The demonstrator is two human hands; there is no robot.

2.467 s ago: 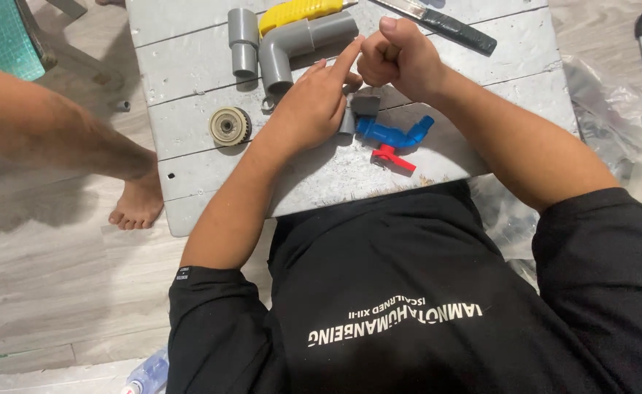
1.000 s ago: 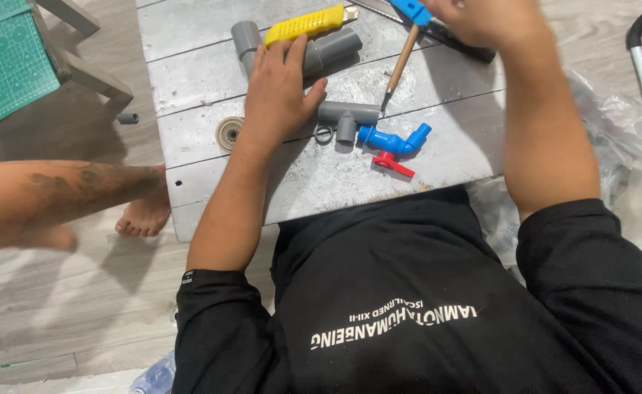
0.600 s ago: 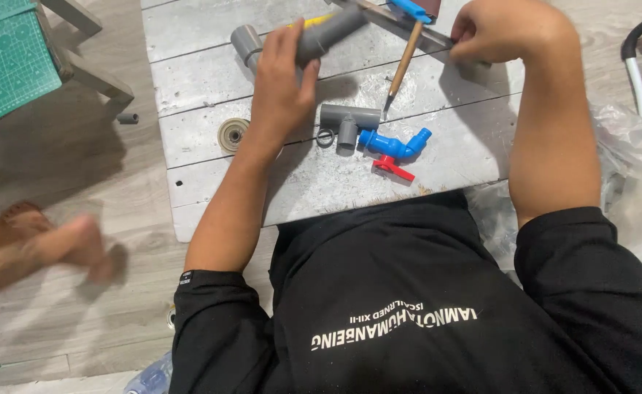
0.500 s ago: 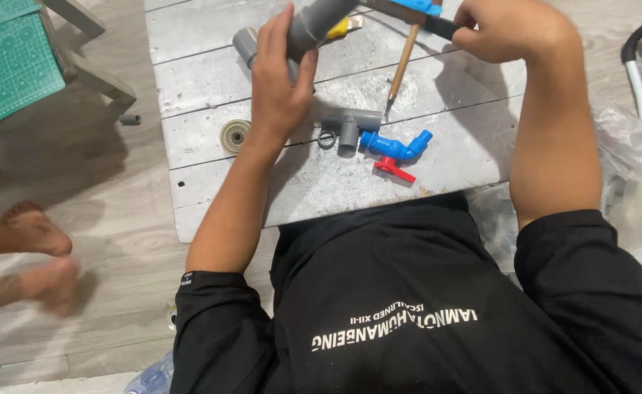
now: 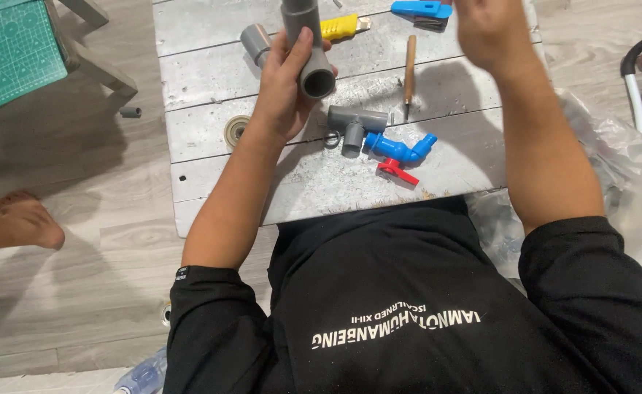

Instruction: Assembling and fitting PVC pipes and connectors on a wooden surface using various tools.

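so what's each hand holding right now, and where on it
The left hand grips the grey pipe fitting around its middle, open end toward the camera. The right hand appears empty, raised above the table.

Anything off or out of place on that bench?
Nothing damaged or spilled. Left hand holds a grey pipe off the table; the tee, blue tap and tools lie loose but intact. Right hand is raised, blurred.

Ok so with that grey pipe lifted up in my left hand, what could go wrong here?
The left hand alone grips the grey pipe; the right hand is off it, so it might slip onto the tee fitting and blue tap below. The wooden-handled tool lies under the right forearm and could get knocked.
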